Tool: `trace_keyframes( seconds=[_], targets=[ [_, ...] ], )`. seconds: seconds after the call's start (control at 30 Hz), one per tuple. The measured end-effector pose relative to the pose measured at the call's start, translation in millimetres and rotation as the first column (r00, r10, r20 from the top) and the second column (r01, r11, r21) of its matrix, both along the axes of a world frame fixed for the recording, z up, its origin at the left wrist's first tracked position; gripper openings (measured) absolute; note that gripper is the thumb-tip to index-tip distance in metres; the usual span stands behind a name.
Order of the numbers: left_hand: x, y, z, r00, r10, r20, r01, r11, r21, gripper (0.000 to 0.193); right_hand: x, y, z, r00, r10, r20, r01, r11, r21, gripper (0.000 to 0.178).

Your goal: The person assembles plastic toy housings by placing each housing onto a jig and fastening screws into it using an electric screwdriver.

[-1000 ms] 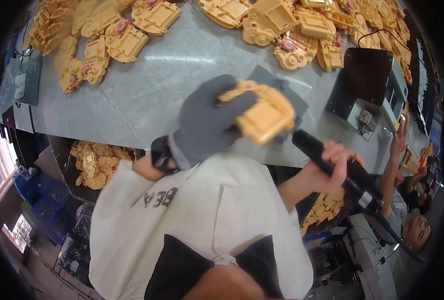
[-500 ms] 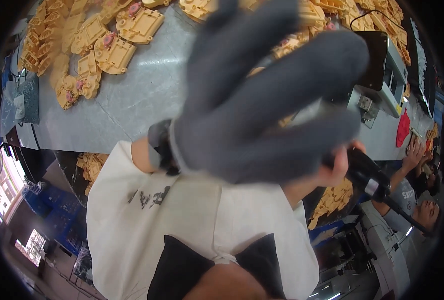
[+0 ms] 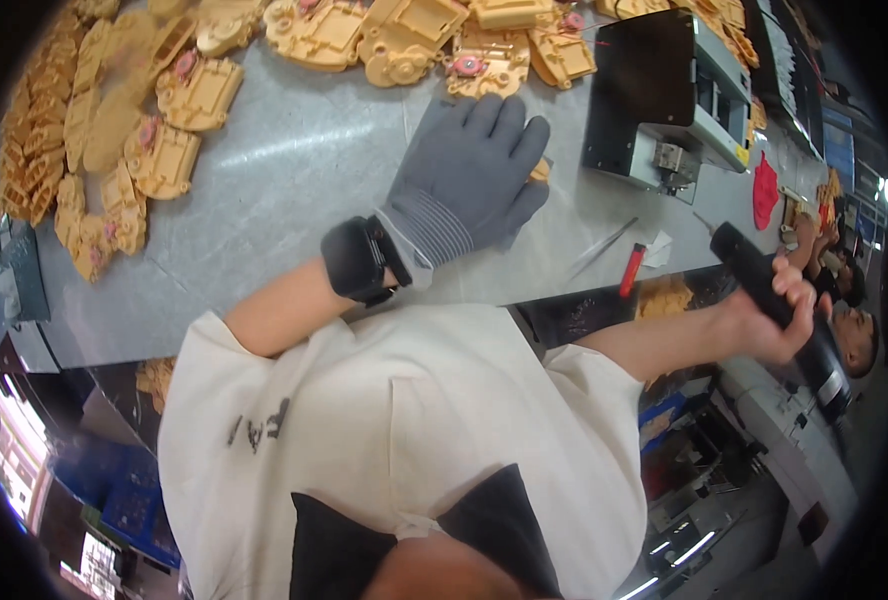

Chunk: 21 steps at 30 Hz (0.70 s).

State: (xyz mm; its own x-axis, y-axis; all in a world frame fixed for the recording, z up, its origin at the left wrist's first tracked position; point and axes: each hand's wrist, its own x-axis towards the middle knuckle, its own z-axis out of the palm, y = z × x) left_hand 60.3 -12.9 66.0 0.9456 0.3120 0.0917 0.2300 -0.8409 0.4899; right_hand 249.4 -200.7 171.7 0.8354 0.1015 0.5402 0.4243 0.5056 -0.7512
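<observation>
My left hand [image 3: 469,170], in a grey knitted glove, lies over the metal table [image 3: 294,190] with its fingers stretched out and slightly apart. A bit of a yellow plastic part [image 3: 540,170] peeks out beside those fingers; the rest of it is hidden under the hand. At the right, my bare right hand [image 3: 776,318] wraps round a black electric screwdriver [image 3: 749,262]. Its thin bit points up and left, above the table's right side. Just beyond the left fingertips sits a yellow plastic housing with a pink round piece [image 3: 467,66].
Many yellow plastic housings [image 3: 199,95] line the table's far and left sides. A black-and-grey device [image 3: 644,95] stands at the right back. Near the front edge lie a red lighter-like object [image 3: 633,270] and a thin metal tool [image 3: 604,247]. Another person [image 3: 852,335] works at the far right.
My left hand has dropped from close before the camera to the tabletop. My right hand, still gripping the screwdriver, has moved out to the right, away from the left hand.
</observation>
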Motion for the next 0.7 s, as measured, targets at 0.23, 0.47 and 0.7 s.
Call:
trace_keyframes(
  seconds=[0.23,0.47,0.7],
  targets=[
    [-39.3,-5.3,-8.4,0.996,0.042,0.082,-0.047,0.996,0.070,0.071,35.7,10.9,-12.9,0.999,0.042,-0.034,-0.049,0.968,-0.247,0.037],
    [-42.3,-4.4,1.0,0.993,0.118,-0.003,-0.118,0.991,-0.068,0.075,33.0,26.9,-20.9,0.999,0.037,-0.005,-0.038,0.977,-0.210,0.033],
    [-74.6,24.0,-19.8,0.978,-0.173,0.120,0.187,0.975,-0.119,0.073,5.4,32.9,-37.7,0.997,0.004,-0.071,-0.028,0.942,-0.335,0.032]
  ],
)
